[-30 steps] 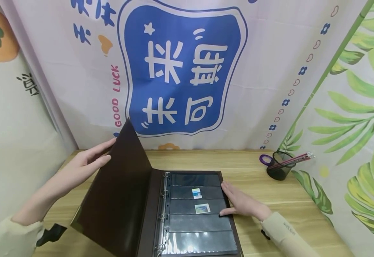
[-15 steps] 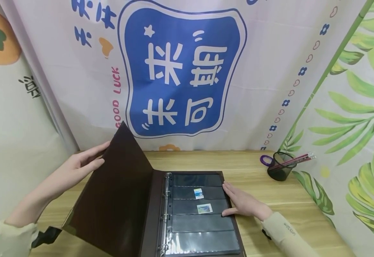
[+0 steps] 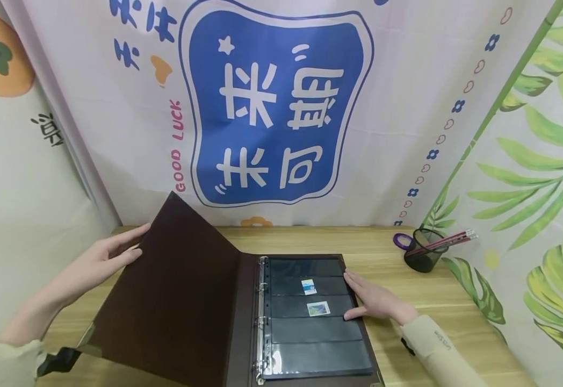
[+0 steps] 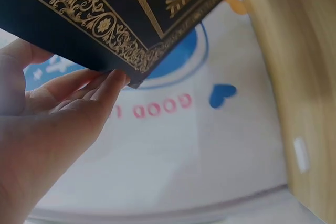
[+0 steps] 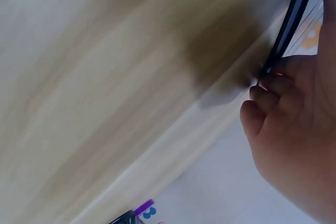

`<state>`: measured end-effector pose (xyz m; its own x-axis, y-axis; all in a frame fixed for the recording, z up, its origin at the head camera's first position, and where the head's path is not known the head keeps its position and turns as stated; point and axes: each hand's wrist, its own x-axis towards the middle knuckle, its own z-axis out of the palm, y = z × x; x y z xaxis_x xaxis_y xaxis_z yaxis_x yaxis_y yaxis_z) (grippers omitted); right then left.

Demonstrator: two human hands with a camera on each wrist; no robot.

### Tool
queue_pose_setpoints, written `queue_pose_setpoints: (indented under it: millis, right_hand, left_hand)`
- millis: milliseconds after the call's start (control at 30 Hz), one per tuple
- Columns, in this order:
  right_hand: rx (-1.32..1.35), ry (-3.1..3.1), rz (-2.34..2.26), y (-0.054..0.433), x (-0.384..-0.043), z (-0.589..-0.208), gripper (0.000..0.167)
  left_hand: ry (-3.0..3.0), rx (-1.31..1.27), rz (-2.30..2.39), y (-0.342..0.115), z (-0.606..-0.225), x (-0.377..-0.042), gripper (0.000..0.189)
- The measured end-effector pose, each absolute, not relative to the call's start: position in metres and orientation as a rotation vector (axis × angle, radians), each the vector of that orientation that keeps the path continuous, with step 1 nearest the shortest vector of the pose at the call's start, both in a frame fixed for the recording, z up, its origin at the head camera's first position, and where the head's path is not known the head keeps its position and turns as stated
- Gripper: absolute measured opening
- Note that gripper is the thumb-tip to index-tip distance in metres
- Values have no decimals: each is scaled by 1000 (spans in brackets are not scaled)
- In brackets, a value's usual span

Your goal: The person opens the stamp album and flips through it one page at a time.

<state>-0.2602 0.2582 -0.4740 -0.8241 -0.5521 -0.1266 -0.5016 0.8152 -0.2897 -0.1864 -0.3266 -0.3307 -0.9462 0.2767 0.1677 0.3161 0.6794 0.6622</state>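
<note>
A ring-bound stamp album (image 3: 246, 322) lies on the table with its dark brown front cover (image 3: 180, 301) tilted up at the left. My left hand (image 3: 93, 266) holds the cover's outer edge between thumb and fingers. Its outside, black with gold scrollwork (image 4: 105, 24), shows in the left wrist view. On the right lies a black pocket page (image 3: 317, 330) with two small stamps, a blue-and-white one (image 3: 309, 286) and a landscape one (image 3: 318, 308). My right hand (image 3: 377, 299) grips the album's right edge, thumb over the page, fingers curled at the edge in the right wrist view.
A black mesh pen cup (image 3: 421, 257) with several pencils (image 3: 448, 241) stands at the back right, beside a purple ring-shaped thing (image 3: 402, 241). Printed cloth (image 3: 141, 134) hangs behind and at both sides of the wooden table (image 3: 305, 236).
My left hand has moved left and down, lowering the cover further open. The album has shifted slightly right in view, and my right hand stays at its edge.
</note>
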Motion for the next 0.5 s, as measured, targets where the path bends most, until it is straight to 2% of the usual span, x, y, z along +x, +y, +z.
queue_pose_setpoints:
  millis: [333,500]
  right_hand:
    - [-838,2776,-345,274,-266,-473,110]
    - [-798,2751,-378,279,-270,-474,110]
  left_hand:
    - [-2909,-666,-1220,-360,-364,-192,59]
    - [-3077,-560,-1183,-367,-383,-195,61]
